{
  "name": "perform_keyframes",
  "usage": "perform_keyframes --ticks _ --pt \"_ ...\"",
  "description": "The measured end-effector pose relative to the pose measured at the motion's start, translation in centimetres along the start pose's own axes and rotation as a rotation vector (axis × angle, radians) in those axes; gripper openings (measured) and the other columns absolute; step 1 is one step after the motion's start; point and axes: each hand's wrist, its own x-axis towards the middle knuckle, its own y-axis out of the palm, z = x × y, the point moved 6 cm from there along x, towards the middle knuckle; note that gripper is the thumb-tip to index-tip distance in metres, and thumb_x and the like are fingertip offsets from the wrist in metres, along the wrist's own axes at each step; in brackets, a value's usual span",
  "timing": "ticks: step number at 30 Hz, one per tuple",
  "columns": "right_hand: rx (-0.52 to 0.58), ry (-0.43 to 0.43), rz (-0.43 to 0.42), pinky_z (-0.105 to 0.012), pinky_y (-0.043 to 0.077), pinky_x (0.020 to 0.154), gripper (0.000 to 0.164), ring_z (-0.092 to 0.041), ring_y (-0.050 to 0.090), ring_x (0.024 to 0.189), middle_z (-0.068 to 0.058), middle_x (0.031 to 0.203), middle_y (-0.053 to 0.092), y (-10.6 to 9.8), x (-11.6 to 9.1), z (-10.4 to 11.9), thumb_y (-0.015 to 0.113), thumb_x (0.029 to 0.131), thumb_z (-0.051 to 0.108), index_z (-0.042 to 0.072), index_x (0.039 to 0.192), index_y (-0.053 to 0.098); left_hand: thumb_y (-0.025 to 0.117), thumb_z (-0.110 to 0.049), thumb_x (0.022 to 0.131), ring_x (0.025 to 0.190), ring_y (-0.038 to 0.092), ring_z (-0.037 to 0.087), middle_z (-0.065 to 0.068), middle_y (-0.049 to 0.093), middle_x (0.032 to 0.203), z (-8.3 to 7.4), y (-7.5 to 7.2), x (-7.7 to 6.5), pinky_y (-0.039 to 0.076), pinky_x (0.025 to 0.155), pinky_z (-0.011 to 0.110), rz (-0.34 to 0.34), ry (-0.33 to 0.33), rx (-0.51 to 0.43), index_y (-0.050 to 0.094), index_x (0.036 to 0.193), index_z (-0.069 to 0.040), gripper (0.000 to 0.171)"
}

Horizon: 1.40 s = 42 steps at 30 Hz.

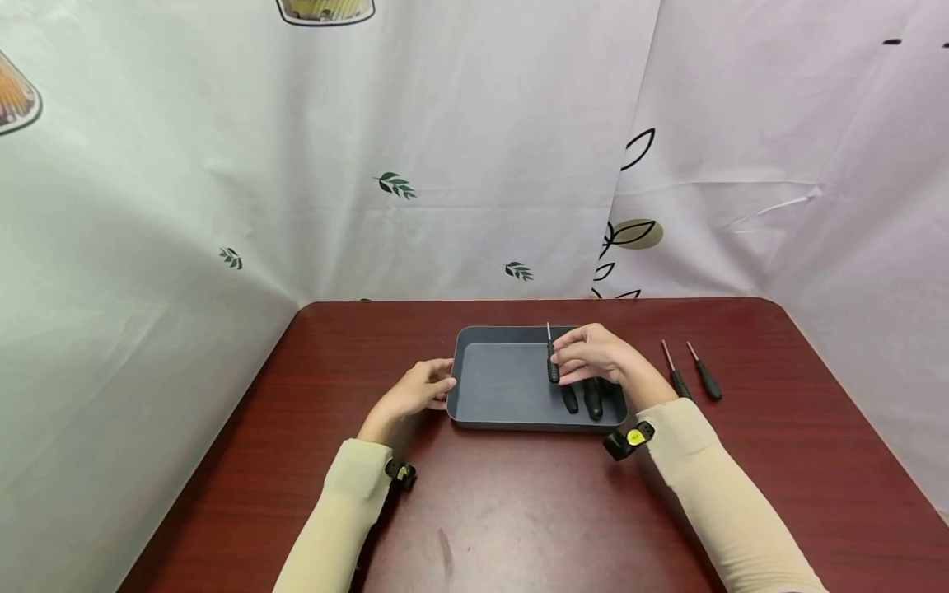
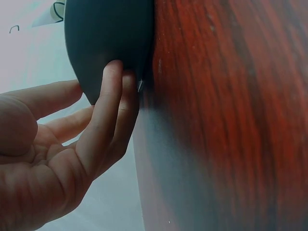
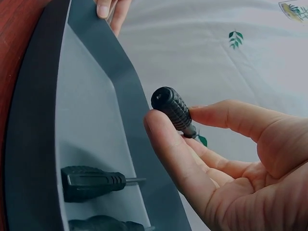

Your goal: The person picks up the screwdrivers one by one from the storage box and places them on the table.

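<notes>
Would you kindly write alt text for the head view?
A person's right grip holds a slim black-handled screwdriver above a shallow rectangular dark grey tray, while the left grip holds the tray's left end. Other black-handled tools lie inside, and two black-handled screwdrivers lie to its right on the reddish-brown wood-grained table.

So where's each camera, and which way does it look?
Head: on the head, facing forward and down at the tray; both sleeves, left grip and right grip show.
Left wrist: on that wrist, facing the tray's edge; only the left grip shows.
Right wrist: on that wrist, facing the right grip pinching a screwdriver; left fingers peek in.
Head and right wrist share that screwdriver.
</notes>
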Motion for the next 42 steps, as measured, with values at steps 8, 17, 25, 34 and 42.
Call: perform_keyframes --ticks 8,17,25,34,42 --pt "-0.003 -0.015 0.006 -0.043 0.061 0.077 0.046 -0.021 0.069 0.077 -0.016 0.097 0.068 -0.6 -0.6 0.1 0.060 0.090 -0.004 -0.019 0.131 0.046 0.051 -0.001 0.103 0.094 0.066 0.036 0.032 0.056 0.122 0.0 0.0 0.1 0.061 0.077 0.041 0.012 0.015 -0.010 0.033 0.149 0.012 0.051" --pt "-0.003 0.000 0.003 -0.043 0.061 0.078 0.045 -0.020 0.069 0.075 -0.016 0.096 0.068 -1.2 -1.4 -0.2 0.059 0.092 -0.004 -0.019 0.132 0.044 0.051 0.000 0.103 0.096 0.066 0.036 0.033 0.055 0.124 0.0 0.0 0.1 0.061 0.077 0.040 0.016 0.018 -0.005 0.032 0.149 0.014 0.051" --pt "0.014 -0.006 -0.001 -0.043 0.060 0.080 0.044 -0.020 0.070 0.077 -0.017 0.099 0.067 -1.7 -1.9 -0.6 0.058 0.090 -0.006 -0.018 0.130 0.045 0.051 0.001 0.103 0.096 0.066 0.036 0.033 0.056 0.125 0.1 0.0 0.1 0.061 0.077 0.039 0.014 0.009 -0.008 0.031 0.149 0.014 0.052" --pt "0.021 -0.042 0.007 -0.042 0.061 0.079 0.048 -0.019 0.070 0.077 -0.017 0.099 0.067 -1.9 -2.7 -0.4 0.059 0.088 -0.005 -0.019 0.131 0.043 0.051 0.000 0.103 0.096 0.067 0.036 0.032 0.055 0.124 0.2 -0.2 0.1 0.061 0.078 0.039 0.009 0.009 -0.014 0.033 0.149 0.012 0.051" --pt "0.021 -0.054 0.010 -0.042 0.060 0.080 0.051 -0.019 0.069 0.078 -0.018 0.102 0.067 -2.4 -3.3 -0.5 0.058 0.089 -0.006 -0.022 0.134 0.041 0.052 -0.001 0.103 0.095 0.067 0.032 0.029 0.057 0.124 0.3 -0.1 0.1 0.061 0.077 0.037 -0.002 -0.009 -0.012 0.034 0.150 0.009 0.051"
